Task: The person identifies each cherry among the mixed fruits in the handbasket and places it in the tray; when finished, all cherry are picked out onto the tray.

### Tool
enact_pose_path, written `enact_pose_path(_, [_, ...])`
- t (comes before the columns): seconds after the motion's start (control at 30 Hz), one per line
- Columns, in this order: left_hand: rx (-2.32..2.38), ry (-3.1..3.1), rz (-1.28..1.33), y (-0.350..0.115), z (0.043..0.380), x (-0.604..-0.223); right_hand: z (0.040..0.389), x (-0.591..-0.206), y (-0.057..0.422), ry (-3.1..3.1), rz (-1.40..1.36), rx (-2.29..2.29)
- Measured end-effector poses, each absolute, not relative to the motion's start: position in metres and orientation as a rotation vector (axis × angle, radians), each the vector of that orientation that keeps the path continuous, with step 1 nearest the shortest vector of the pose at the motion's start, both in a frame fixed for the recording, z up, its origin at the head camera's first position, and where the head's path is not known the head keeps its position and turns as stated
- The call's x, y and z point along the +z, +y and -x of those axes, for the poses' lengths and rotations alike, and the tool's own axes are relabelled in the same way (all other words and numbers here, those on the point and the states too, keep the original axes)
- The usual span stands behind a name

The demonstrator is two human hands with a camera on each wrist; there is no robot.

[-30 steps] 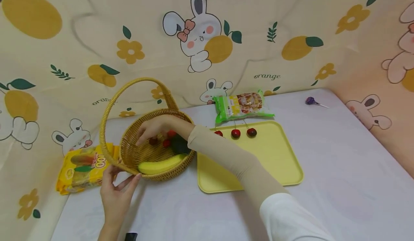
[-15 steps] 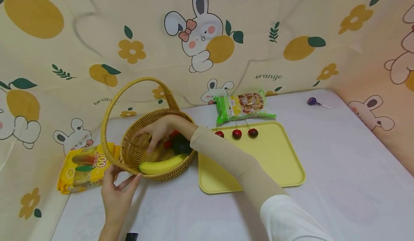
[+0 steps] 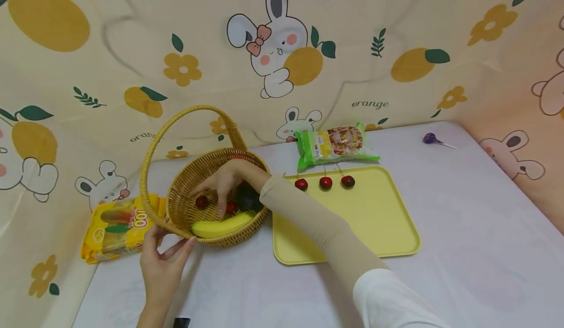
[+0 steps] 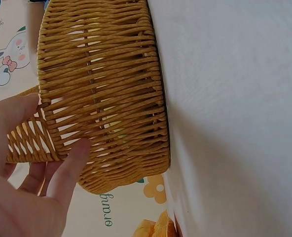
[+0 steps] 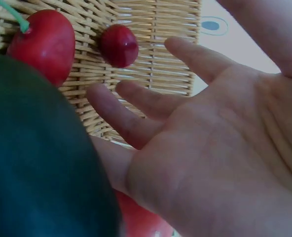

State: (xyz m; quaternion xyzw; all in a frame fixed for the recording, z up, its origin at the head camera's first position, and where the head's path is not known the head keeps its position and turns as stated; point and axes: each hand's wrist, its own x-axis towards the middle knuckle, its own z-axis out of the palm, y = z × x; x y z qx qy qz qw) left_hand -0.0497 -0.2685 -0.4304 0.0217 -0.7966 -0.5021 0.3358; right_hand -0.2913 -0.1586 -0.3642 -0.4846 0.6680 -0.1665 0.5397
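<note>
A woven wicker basket point(image 3: 187, 178) with a tall hoop handle point(image 3: 152, 154) stands on the left of the table. My left hand point(image 3: 164, 264) holds its near left rim at the handle's foot; in the left wrist view, thumb and fingers point(image 4: 76, 160) pinch the weave. My right hand point(image 3: 225, 183) reaches inside the basket, fingers loosely spread and holding nothing. Close to those fingers lie a dark red cherry point(image 5: 119, 45), a red fruit with a green stem point(image 5: 45, 44) and a large dark green fruit point(image 5: 42, 158). A banana point(image 3: 222, 226) lies along the basket's near side.
Right of the basket is a yellow tray point(image 3: 352, 225) with three cherries point(image 3: 325, 183) near its far edge. Behind it lies a green snack bag point(image 3: 339, 144). A lollipop point(image 3: 431, 138) rests at the far right, and a yellow packet point(image 3: 116, 227) sits left of the basket.
Inside the basket, my right hand has moved right and nearer to me, its fingers pointing lower. A dark red cherry now shows left of it. My left hand keeps its hold on the rim.
</note>
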Motion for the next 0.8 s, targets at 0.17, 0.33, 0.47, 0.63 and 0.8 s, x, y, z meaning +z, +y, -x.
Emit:
enact_pose_path(0.17, [-1.293, -2.084, -0.056, -0.2691, 0.0498, -0.4309, 0.2910, -0.3651, -0.1577, 1.579, 1.187, -0.364])
enact_pose_path(0.33, [-1.285, -2.092, -0.065, -0.2686, 0.0502, -0.4305, 0.2908, -0.3638, -0.1568, 1.610, 1.131, -0.324])
enact_pose_path(0.47, [-1.290, -2.090, -0.067, -0.2683, 0.0503, -0.4294, 0.2902, -0.3617, -0.1571, 1.633, 1.118, -0.281])
enact_pose_path(0.63, [-1.295, -2.087, -0.061, -0.2685, 0.0508, -0.4300, 0.2882, -0.3602, -0.1580, 1.641, 1.090, -0.266])
enact_pose_path(0.8, [-1.318, -2.082, -0.073, -0.2680, 0.0498, -0.4295, 0.2870, -0.3595, -0.1562, 1.613, 1.021, -0.319])
